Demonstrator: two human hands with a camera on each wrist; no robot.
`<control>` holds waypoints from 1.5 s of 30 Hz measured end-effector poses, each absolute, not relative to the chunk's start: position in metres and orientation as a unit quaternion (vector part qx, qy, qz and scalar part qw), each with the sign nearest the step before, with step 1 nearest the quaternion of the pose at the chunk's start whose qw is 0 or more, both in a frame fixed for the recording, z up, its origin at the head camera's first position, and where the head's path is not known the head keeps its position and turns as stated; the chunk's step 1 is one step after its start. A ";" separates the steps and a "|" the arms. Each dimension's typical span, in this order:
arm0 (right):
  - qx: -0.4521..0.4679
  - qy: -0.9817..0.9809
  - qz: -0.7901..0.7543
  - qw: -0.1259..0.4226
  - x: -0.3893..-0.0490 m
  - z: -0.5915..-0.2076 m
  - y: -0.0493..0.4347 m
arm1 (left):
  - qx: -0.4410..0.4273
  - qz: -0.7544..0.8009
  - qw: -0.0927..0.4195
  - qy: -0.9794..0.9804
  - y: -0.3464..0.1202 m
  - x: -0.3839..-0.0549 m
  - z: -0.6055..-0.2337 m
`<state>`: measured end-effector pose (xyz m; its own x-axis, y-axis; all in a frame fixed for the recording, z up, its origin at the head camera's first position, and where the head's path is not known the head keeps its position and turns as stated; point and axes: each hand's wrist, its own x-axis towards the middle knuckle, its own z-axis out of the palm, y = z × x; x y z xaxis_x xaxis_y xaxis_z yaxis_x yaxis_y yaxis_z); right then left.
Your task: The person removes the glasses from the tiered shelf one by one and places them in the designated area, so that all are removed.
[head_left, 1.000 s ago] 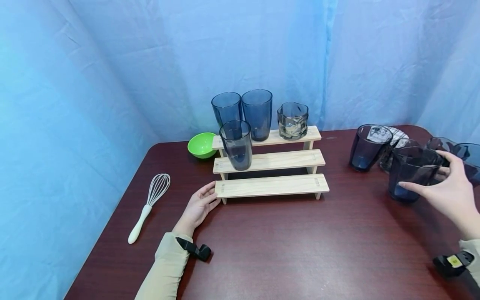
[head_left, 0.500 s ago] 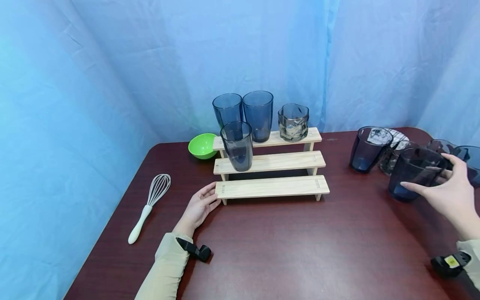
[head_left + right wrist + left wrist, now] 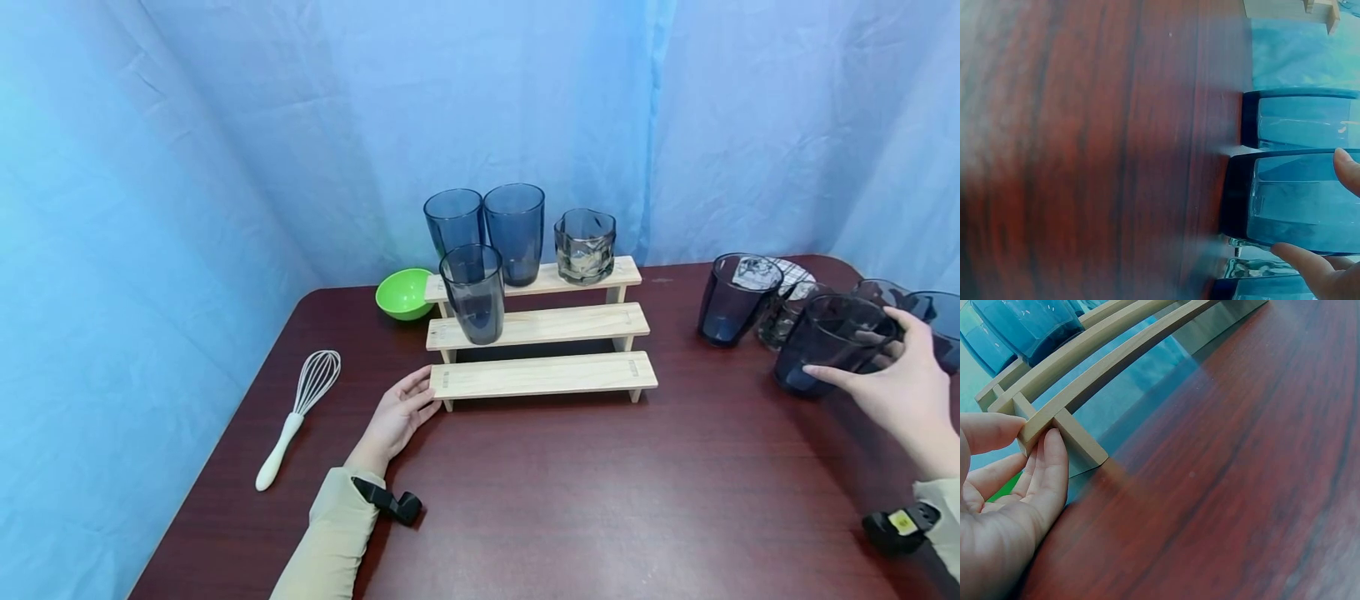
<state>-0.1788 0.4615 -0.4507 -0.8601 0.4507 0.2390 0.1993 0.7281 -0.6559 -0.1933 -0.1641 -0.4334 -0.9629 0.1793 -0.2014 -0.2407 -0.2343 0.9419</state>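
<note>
My left hand point(image 3: 392, 423) pinches the left end of the lowest step of a three-tier wooden rack point(image 3: 543, 375). In the left wrist view the thumb lies over the step's end and the fingers point(image 3: 1054, 464) curl beneath it. Over at the right, my right hand point(image 3: 906, 385) holds a dark blue drinking glass point(image 3: 810, 354) between thumb and fingers, its base close to the table. The middle step bears one blue glass point(image 3: 477, 304). On the top step stand two tall blue glasses point(image 3: 519, 237) and a short rippled clear glass point(image 3: 585, 250).
Another dark glass point(image 3: 731, 312) stands left of the held one, with a rippled clear glass point(image 3: 776, 321) and a patterned round item point(image 3: 793, 271) behind. More glasses point(image 3: 947, 321) crowd the right edge. A green bowl point(image 3: 405, 296) and white whisk point(image 3: 288, 429) lie left.
The glass in my right hand has tipped a little, its rim shifting right and slightly down. My left hand keeps its grip on the rack.
</note>
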 end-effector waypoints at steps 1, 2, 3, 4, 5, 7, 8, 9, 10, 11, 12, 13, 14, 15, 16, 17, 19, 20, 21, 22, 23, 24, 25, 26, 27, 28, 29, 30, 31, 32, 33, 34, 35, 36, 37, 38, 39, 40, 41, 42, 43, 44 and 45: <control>-0.178 -0.909 0.322 0.194 -0.178 -0.451 0.461 | -0.025 0.785 0.133 0.604 -0.164 -0.193 -0.434; -0.179 -0.909 0.323 0.192 -0.178 -0.449 0.460 | -0.024 0.786 0.133 0.604 -0.164 -0.193 -0.434; -0.179 -0.909 0.325 0.190 -0.177 -0.446 0.458 | -0.024 0.786 0.133 0.603 -0.164 -0.193 -0.434; -0.178 -0.909 0.325 0.189 -0.176 -0.445 0.456 | -0.024 0.786 0.133 0.603 -0.164 -0.193 -0.434; -0.179 -0.909 0.327 0.185 -0.174 -0.438 0.450 | -0.025 0.786 0.133 0.603 -0.164 -0.193 -0.434; -0.179 -0.910 0.325 0.183 -0.173 -0.434 0.446 | -0.024 0.787 0.133 0.602 -0.164 -0.193 -0.434; -0.177 -0.910 0.326 0.183 -0.174 -0.434 0.446 | -0.025 0.787 0.134 0.601 -0.164 -0.193 -0.434; -0.175 -0.910 0.327 0.186 -0.176 -0.435 0.448 | -0.026 0.788 0.134 0.600 -0.164 -0.193 -0.434; -0.174 -0.910 0.327 0.188 -0.178 -0.438 0.450 | -0.026 0.789 0.133 0.600 -0.164 -0.193 -0.434; -0.173 -0.910 0.328 0.188 -0.179 -0.439 0.452 | -0.026 0.790 0.132 0.599 -0.164 -0.193 -0.434; -0.170 -0.910 0.327 0.192 -0.183 -0.446 0.458 | -0.024 0.789 0.132 0.599 -0.164 -0.193 -0.434; -0.168 -0.909 0.329 0.193 -0.185 -0.448 0.461 | -0.023 0.789 0.131 0.600 -0.164 -0.193 -0.434; -0.168 -0.909 0.328 0.194 -0.185 -0.449 0.462 | -0.022 0.789 0.131 0.600 -0.164 -0.193 -0.434; -0.168 -0.909 0.328 0.193 -0.186 -0.451 0.464 | -0.022 0.789 0.130 0.599 -0.165 -0.193 -0.434; -0.168 -0.910 0.327 0.192 -0.186 -0.451 0.465 | -0.021 0.790 0.130 0.599 -0.165 -0.193 -0.434; -0.168 -0.911 0.325 0.191 -0.186 -0.451 0.465 | -0.021 0.790 0.129 0.599 -0.165 -0.193 -0.434; -0.170 -0.912 0.323 0.189 -0.185 -0.451 0.466 | -0.020 0.790 0.129 0.599 -0.165 -0.193 -0.434; -0.171 -0.912 0.322 0.188 -0.185 -0.451 0.466 | -0.020 0.790 0.129 0.598 -0.165 -0.193 -0.434; -0.171 -0.912 0.322 0.187 -0.185 -0.451 0.465 | -0.021 0.790 0.128 0.599 -0.165 -0.193 -0.434; -0.172 -0.913 0.321 0.187 -0.185 -0.451 0.465 | -0.022 0.791 0.128 0.598 -0.165 -0.193 -0.434; -0.172 -0.913 0.320 0.186 -0.184 -0.450 0.465 | -0.022 0.790 0.128 0.599 -0.165 -0.193 -0.434; -0.172 -0.913 0.319 0.186 -0.184 -0.450 0.464 | -0.022 0.791 0.129 0.597 -0.165 -0.193 -0.434; -0.171 -0.913 0.319 0.186 -0.184 -0.450 0.464 | -0.022 0.792 0.130 0.596 -0.165 -0.193 -0.434; -0.170 -0.913 0.321 0.187 -0.184 -0.449 0.464 | -0.023 0.794 0.130 0.593 -0.165 -0.193 -0.435; -0.169 -0.913 0.321 0.188 -0.184 -0.448 0.464 | -0.022 0.793 0.132 0.594 -0.165 -0.193 -0.435; -0.168 -0.912 0.322 0.190 -0.183 -0.447 0.463 | -0.022 0.794 0.133 0.593 -0.165 -0.193 -0.435; -0.170 -0.913 0.317 0.192 -0.183 -0.447 0.463 | -0.020 0.793 0.133 0.594 -0.165 -0.193 -0.435; -0.172 -0.914 0.314 0.194 -0.183 -0.446 0.462 | -0.020 0.793 0.133 0.594 -0.165 -0.194 -0.435; -0.172 -0.914 0.312 0.196 -0.183 -0.444 0.461 | -0.019 0.792 0.133 0.595 -0.165 -0.194 -0.435; -0.171 -0.913 0.315 0.196 -0.182 -0.441 0.459 | -0.019 0.792 0.132 0.596 -0.165 -0.194 -0.434; -0.171 -0.913 0.312 0.199 -0.180 -0.437 0.457 | -0.019 0.791 0.132 0.597 -0.165 -0.194 -0.434; -0.174 -0.914 0.305 0.203 -0.178 -0.434 0.454 | -0.021 0.793 0.131 0.595 -0.164 -0.194 -0.434; -0.177 -0.915 0.297 0.208 -0.176 -0.430 0.450 | -0.022 0.794 0.131 0.593 -0.164 -0.194 -0.434; -0.176 -0.913 0.301 0.212 -0.173 -0.424 0.444 | -0.021 0.793 0.131 0.595 -0.164 -0.194 -0.434; -0.170 -0.909 0.312 0.218 -0.168 -0.416 0.437 | -0.023 0.794 0.131 0.594 -0.165 -0.193 -0.434; -0.171 -0.907 0.313 0.225 -0.164 -0.409 0.429 | -0.025 0.794 0.130 0.594 -0.165 -0.193 -0.434; -0.167 -0.905 0.314 0.235 -0.160 -0.401 0.420 | -0.027 0.794 0.130 0.594 -0.165 -0.193 -0.434; -0.164 -0.902 0.317 0.243 -0.155 -0.392 0.411 | -0.028 0.793 0.130 0.594 -0.165 -0.193 -0.434; -0.156 -0.898 0.325 0.252 -0.151 -0.383 0.402 | -0.028 0.792 0.130 0.596 -0.165 -0.193 -0.434; -0.147 -0.893 0.334 0.263 -0.147 -0.375 0.393 | -0.027 0.789 0.129 0.600 -0.165 -0.193 -0.434; -0.139 -0.890 0.335 0.276 -0.144 -0.368 0.385 | -0.029 0.791 0.129 0.598 -0.165 -0.193 -0.433; -0.134 -0.889 0.329 0.289 -0.142 -0.363 0.379 | -0.027 0.790 0.129 0.599 -0.165 -0.193 -0.434; -0.124 -0.888 0.329 0.297 -0.139 -0.357 0.372 | -0.027 0.790 0.130 0.599 -0.165 -0.193 -0.434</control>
